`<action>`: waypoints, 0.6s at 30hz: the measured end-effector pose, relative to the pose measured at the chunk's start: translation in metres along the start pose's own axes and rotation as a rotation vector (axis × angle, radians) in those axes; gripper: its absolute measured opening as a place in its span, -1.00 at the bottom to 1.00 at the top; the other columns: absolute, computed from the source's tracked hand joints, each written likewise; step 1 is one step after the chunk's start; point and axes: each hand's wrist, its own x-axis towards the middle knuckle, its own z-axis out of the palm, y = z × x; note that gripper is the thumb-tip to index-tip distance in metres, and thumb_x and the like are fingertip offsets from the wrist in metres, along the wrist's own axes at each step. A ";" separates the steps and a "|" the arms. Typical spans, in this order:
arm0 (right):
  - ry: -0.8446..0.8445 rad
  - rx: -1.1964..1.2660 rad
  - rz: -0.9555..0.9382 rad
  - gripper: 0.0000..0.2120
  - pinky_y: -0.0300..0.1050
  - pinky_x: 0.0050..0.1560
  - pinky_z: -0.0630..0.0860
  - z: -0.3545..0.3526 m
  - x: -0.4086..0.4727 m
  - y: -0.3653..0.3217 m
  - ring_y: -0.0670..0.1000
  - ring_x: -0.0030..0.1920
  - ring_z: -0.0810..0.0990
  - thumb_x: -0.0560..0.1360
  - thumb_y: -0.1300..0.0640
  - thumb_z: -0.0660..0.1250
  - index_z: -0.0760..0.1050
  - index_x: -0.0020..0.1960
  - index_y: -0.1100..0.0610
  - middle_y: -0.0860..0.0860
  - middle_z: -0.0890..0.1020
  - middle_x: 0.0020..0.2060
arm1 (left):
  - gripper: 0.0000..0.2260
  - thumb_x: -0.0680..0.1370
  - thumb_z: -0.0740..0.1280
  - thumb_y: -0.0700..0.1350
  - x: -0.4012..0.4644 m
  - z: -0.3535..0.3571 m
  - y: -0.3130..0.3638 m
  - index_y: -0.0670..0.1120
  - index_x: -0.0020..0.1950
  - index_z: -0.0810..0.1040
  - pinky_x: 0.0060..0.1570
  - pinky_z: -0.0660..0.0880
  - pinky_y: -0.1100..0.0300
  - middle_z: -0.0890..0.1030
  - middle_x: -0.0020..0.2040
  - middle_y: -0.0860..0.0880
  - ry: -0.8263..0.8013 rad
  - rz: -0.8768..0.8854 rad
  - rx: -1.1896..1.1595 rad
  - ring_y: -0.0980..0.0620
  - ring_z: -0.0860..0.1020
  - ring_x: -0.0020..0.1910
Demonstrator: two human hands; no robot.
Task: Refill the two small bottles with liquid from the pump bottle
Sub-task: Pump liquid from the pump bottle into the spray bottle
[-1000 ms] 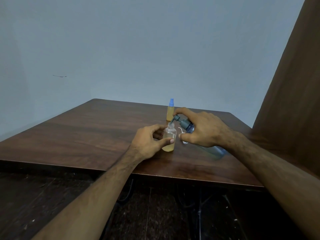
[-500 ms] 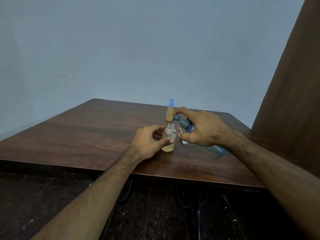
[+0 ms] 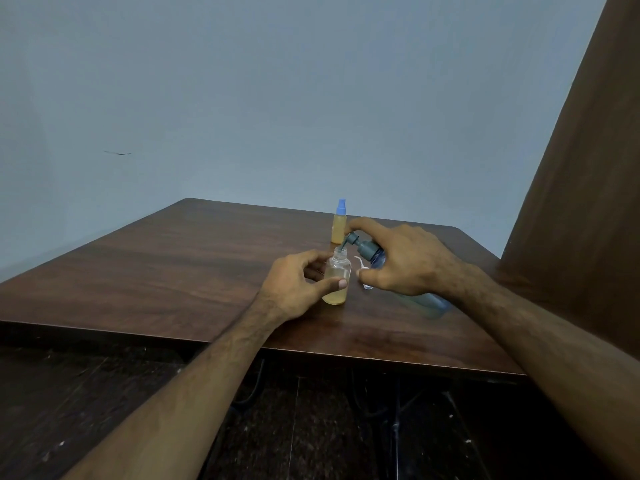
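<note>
Amber liquid fills roughly the lower half of the open small bottle (image 3: 336, 279), which stands upright on the tabletop (image 3: 194, 265), near its front edge. Left hand (image 3: 298, 285) holds it, thumb across the front and fingers curled behind. Right hand (image 3: 401, 259) is wrapped round the neck of the pump bottle (image 3: 375, 258), tilted well over, with the index finger on the pump head; nozzle tip sits at the small bottle's mouth.

Doing this step well, my read:
- keep the nozzle tip inside the neck before each press, or it dribbles down the outside
- short, full strokes; let the head spring back
- left grip stays low and firm so the bottle doesn't tip under the downward push
- watch the level, stop short of the neck to leave room for the cap

Count:
- small bottles: 2. One open in hand, one capped small bottle (image 3: 339, 225) with blue top, upright just behind, amber-filled
- pump bottles: 1
- white loose piece (image 3: 363, 271) between the hands: 1, likely the removed cap or insert; can't tell which
</note>
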 end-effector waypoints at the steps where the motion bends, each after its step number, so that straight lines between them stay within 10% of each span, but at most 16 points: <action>1: -0.007 -0.008 0.001 -0.39 -0.05 -0.20 0.53 0.001 0.000 0.000 0.06 -0.21 0.61 0.51 -0.15 0.41 0.24 0.48 -0.27 -0.01 0.67 -0.17 | -0.48 0.42 0.54 0.17 0.000 0.000 0.000 0.08 0.34 0.58 -0.08 0.50 0.46 0.67 0.07 0.14 0.000 0.000 -0.002 0.27 0.62 -0.02; 18: 0.028 0.035 0.003 -0.48 -0.12 -0.31 0.37 0.009 0.001 -0.001 -0.04 -0.29 0.54 0.52 -0.16 0.40 0.24 0.38 -0.25 -0.09 0.58 -0.24 | -0.47 0.43 0.54 0.16 -0.002 0.000 0.000 0.05 0.35 0.59 -0.10 0.51 0.50 0.68 0.08 0.13 -0.008 0.010 -0.021 0.24 0.63 0.00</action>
